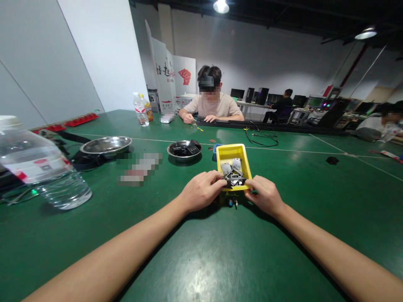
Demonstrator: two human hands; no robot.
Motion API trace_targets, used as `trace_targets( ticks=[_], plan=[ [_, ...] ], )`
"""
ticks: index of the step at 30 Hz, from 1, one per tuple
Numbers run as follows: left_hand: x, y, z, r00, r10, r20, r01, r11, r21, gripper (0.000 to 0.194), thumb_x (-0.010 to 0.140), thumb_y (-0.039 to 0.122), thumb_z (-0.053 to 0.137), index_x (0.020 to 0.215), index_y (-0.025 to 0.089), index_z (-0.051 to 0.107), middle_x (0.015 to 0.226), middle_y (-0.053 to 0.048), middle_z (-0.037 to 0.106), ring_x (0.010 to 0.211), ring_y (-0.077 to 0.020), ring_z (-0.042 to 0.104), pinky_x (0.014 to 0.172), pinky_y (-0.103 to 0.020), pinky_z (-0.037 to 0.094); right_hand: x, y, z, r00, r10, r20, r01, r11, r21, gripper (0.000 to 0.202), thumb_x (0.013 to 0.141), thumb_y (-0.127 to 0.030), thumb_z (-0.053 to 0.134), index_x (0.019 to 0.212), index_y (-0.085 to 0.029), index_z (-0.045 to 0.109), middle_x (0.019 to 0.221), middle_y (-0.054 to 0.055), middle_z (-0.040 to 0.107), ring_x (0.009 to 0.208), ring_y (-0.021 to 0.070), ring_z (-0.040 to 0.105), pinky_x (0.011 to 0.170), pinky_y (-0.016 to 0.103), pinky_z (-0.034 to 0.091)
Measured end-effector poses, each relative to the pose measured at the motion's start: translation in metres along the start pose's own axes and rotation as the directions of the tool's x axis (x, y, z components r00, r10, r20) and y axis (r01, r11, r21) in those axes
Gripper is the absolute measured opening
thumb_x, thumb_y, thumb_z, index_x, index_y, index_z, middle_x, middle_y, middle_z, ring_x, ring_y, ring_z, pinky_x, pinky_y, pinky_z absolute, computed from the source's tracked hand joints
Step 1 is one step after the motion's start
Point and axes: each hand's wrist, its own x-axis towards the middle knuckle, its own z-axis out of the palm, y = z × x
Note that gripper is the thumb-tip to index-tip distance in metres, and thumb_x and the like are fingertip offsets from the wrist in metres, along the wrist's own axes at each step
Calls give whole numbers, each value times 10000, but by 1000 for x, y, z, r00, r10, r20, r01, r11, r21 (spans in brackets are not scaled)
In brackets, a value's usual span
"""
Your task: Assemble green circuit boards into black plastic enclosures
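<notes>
Your left hand and right hand pinch a black part

Crosswise, at the yellow bin's near edge.

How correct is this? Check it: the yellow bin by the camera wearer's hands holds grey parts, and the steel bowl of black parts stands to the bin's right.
The side is wrong: the head view shows the steel bowl of black parts to the left of the yellow bin. The bin does hold grey parts.

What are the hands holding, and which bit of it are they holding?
A small dark part, it seems: the left fingers pinch its left end and the right fingers its right end. Its exact shape is unclear.
</notes>
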Motion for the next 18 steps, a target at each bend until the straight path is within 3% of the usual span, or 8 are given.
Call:
trace_targets(
  ticks=[8,18],
  plan=[
    [-4,-4,2,992,-91,-84,83,992,-94,113,972,156,474,990,156,585,957,-79,698,848,-166,670,734,-284,556,-2,3,0,992,123,-32,-121,990,70,59,872,-157,552,870,-196,596,628,-14,560,557,142,530,557,254,426],
    [-5,-7,2,974,-211,-87,192,963,-189,107,956,162,483,992,153,583,901,-82,702,828,-181,684,749,-313,572,-4,7,-2,927,370,-64,-360,924,126,30,834,-224,601,825,-199,615,581,-34,562,504,137,538,540,249,445]
  ],
)
